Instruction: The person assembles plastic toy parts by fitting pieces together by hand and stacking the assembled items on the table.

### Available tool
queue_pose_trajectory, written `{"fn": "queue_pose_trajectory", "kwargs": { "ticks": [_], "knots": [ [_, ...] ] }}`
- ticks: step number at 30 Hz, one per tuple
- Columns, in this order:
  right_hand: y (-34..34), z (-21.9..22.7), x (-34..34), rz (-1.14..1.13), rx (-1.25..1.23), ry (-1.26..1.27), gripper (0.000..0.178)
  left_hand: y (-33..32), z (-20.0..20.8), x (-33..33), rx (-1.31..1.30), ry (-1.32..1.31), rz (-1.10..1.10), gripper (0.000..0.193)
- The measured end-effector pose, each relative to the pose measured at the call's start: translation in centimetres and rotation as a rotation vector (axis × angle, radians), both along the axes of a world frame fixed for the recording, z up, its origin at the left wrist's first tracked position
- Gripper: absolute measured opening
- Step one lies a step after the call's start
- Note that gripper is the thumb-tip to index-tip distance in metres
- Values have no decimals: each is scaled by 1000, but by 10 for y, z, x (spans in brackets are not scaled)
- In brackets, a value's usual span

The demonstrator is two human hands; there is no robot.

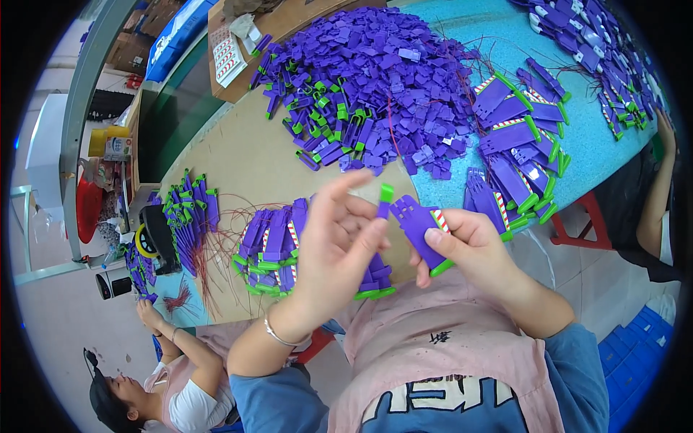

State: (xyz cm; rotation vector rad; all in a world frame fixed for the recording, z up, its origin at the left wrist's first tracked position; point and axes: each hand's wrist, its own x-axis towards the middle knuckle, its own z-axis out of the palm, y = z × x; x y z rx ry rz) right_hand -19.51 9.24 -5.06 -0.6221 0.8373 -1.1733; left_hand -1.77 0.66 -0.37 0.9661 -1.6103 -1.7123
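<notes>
In front of my chest, my right hand [469,245] pinches a flat purple plastic panel [415,225] between thumb and fingers. The panel has a bright green lower edge, a red-and-white striped strip and a notched upper end. Just left of it, my left hand [336,234] holds a small purple strip piece with a green end [386,196] near the thumb tip, its index finger raised. The piece is close to the notched end; whether they touch I cannot tell. Below and behind my left hand, a batch of similar green-edged panels [276,242] lies in rows.
A large heap of purple parts [382,72] covers the far middle of the table, with green-tipped pieces [328,119] at its left. More striped panels [509,151] are stacked on the right. Thin red wires [209,274] trail at left. Co-workers sit on both sides; a red stool [588,224] stands right.
</notes>
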Motion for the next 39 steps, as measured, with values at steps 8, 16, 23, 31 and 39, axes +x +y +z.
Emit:
{"fn": "queue_pose_trajectory", "kwargs": {
  "ticks": [8,16,23,31,39],
  "knots": [
    [7,7,0,151,106,185,21,9,-13,7,-63,-241,-129,35],
    [-4,14,3,-11,-481,837,62,9,0,4,-199,-444,-304,13],
    [4,-2,2,107,-312,486,66,-11,-1,9,135,26,-122,20],
    [6,11,2,6,-318,765,33,-67,-32,-6,-707,-887,-115,21],
    [14,5,4,260,-272,609,17,-70,-52,-4,-839,-939,-83,26]
  ]
}}
